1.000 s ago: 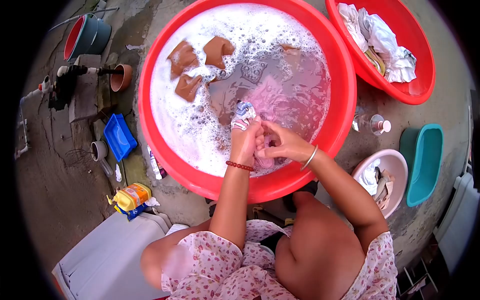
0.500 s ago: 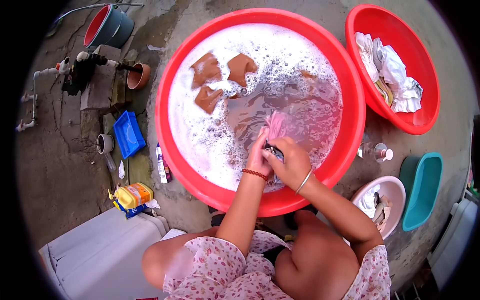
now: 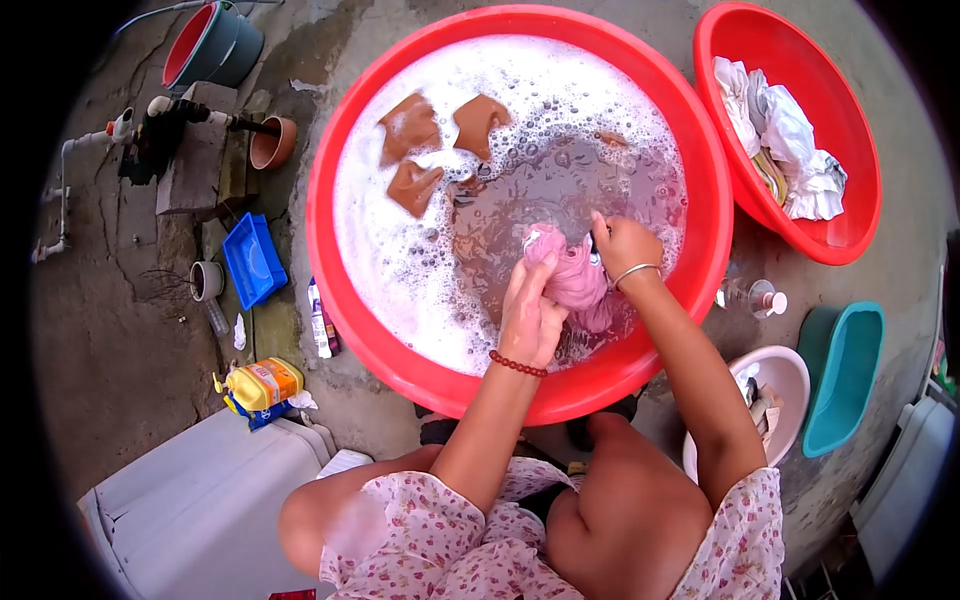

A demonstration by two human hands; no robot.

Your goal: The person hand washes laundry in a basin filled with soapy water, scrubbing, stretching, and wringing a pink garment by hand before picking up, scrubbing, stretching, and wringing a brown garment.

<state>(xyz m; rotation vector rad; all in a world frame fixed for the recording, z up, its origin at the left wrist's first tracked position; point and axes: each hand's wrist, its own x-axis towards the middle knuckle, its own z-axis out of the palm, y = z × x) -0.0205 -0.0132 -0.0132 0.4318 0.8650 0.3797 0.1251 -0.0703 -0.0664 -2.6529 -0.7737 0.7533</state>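
A wet pink cloth point(image 3: 572, 274) is bunched up over the soapy water of the big red basin point(image 3: 328, 290). My left hand point(image 3: 532, 318), with a red bead bracelet at the wrist, holds the cloth from below and the left, palm up. My right hand point(image 3: 627, 247), wearing a silver bangle, is closed on the cloth's right edge, where a bit of dark and white shows. Brown cloth pieces, one of them point(image 3: 409, 128) at the upper left, lie in the white foam.
A second red basin point(image 3: 842, 110) holds white clothes point(image 3: 790, 140). Nearby are a clear bottle point(image 3: 752, 297), a pale pink basin point(image 3: 797, 385) and a teal tub point(image 3: 845, 380). On the left are a blue tray point(image 3: 254, 261), a yellow jug point(image 3: 262, 384) and a bucket point(image 3: 225, 50).
My hands have moved apart, the right one rightward to the cloth's edge. The pink cloth, earlier low in the water and then bunched between both hands, is now raised and spread wider.
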